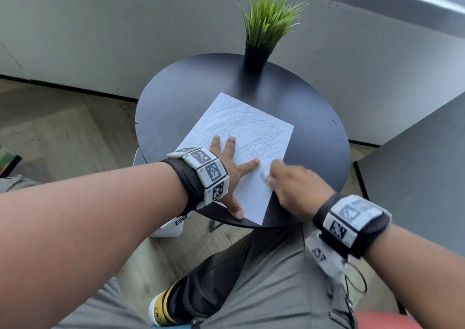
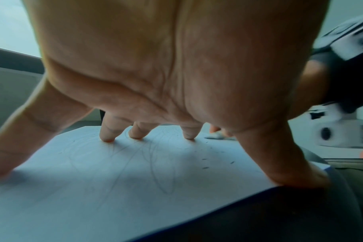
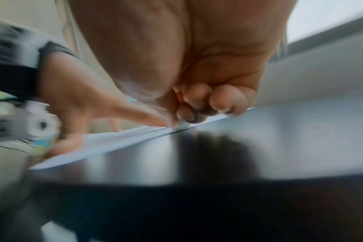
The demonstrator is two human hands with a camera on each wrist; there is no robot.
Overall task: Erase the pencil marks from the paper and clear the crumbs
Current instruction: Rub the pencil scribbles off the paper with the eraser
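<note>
White paper (image 1: pixel 241 147), covered in grey pencil scribbles (image 1: pixel 251 129), lies at the centre of the round dark surface (image 1: pixel 176 97) I am looking down on. My left hand (image 1: pixel 230 175) is spread flat on the sheet at about 7 o'clock, its grip fully open: the straight fingertips (image 2: pixel 107 139) press the page and the thumb sits at the sheet's near edge. My right hand (image 1: pixel 294 187) is at the paper's 5 o'clock edge, blurred, its grip closed with curled fingers pinching a small white eraser (image 1: pixel 265 176). In the right wrist view the eraser (image 3: pixel 181 125) touches the paper right at its border, close to my left index fingertip. The near part of the page looks cleaner than the far part, where the scribbles are dense. In the left wrist view a few dark crumbs (image 2: pixel 205 167) lie scattered on the sheet between the two hands. A black pot of green grass-like plant (image 1: pixel 259 51) stands upright at the surface's 12 o'clock rim, well apart from the paper.
</note>
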